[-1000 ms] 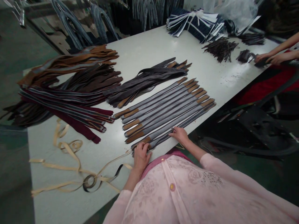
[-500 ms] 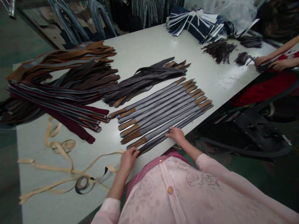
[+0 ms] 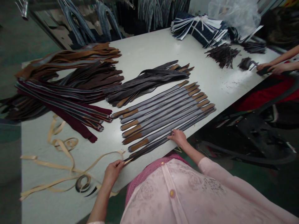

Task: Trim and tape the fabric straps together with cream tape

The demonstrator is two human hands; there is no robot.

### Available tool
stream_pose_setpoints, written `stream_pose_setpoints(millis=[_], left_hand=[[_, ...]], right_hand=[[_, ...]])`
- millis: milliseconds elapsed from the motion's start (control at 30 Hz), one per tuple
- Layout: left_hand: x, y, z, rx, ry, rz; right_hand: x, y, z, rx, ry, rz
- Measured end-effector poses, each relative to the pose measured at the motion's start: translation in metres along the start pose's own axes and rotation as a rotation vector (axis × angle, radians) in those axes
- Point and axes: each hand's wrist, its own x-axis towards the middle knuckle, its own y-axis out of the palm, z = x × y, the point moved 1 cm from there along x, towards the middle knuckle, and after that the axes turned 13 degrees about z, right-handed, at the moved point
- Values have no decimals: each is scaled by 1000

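Observation:
A row of several grey straps with tan ends (image 3: 163, 113) lies side by side on the white table (image 3: 149, 49). My left hand (image 3: 112, 171) pinches the near end of the nearest dark strap (image 3: 149, 146) at the table's front edge. My right hand (image 3: 177, 137) presses on the middle of that same strap, fingers closed around something small and thin that I cannot make out.
Piles of brown, maroon and dark straps (image 3: 67, 84) fill the left of the table, a dark grey pile (image 3: 149, 79) sits behind the row. Loose cream tape (image 3: 63, 161) curls at front left. Another person's hands (image 3: 271, 67) work at far right near dark scraps (image 3: 223, 53).
My left hand has slid left along the front edge, drawing the nearest strap's end out with it. My right hand has stayed on the strap's middle.

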Motion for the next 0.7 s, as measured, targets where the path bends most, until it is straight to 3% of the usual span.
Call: stream_pose_setpoints(millis=[133, 233, 333, 467, 700], left_hand=[[-2, -6, 7, 263, -128, -11], [-6, -5, 4, 391, -151, -16], [-8, -3, 2, 390, -143, -17], [-7, -1, 6, 390, -126, -32], [-10, 2, 5, 455, -85, -81]], right_hand=[[-6, -4, 6, -42, 2, -1], [-15, -4, 20, -106, -58, -41], [-25, 4, 44, -138, -201, -36], [-37, 28, 77, -100, -395, 64], [-50, 52, 120, -204, -447, 165]])
